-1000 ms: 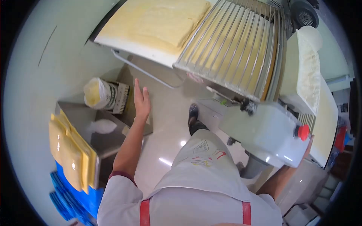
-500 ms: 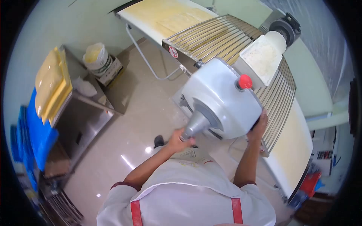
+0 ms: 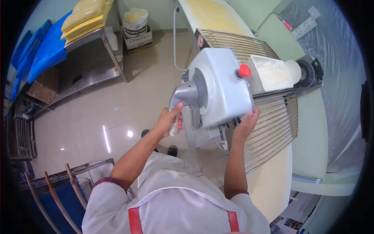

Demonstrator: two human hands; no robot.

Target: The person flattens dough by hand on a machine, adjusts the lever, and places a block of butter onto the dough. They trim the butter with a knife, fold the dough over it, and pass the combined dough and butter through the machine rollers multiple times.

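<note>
In front of me stands a dough sheeter with a white housing (image 3: 222,85) and a red stop button (image 3: 244,71) on top. My left hand (image 3: 170,120) is wrapped round the grip of its grey lever (image 3: 185,94), on the left side. At the housing's near right corner is my right hand (image 3: 247,121), fingers curled against the edge beside a small black knob (image 3: 237,121). What those fingers hold, if anything, is partly hidden. A white bin of flour (image 3: 270,74) sits behind the housing. Wire guards (image 3: 269,132) cover the belt on both sides.
The pale conveyor belt (image 3: 214,17) stretches away at the back and toward me at right. Left is a steel table (image 3: 87,78) with yellow packs (image 3: 83,19) and blue sheets (image 3: 48,54). A white sack (image 3: 135,21) stands by the wall. Several wooden poles (image 3: 58,195) are at lower left.
My view has turned, so the machine appears rotated and the wooden poles have come into view. The lever in my left hand has swung to a different angle. My right hand stays at the housing's corner.
</note>
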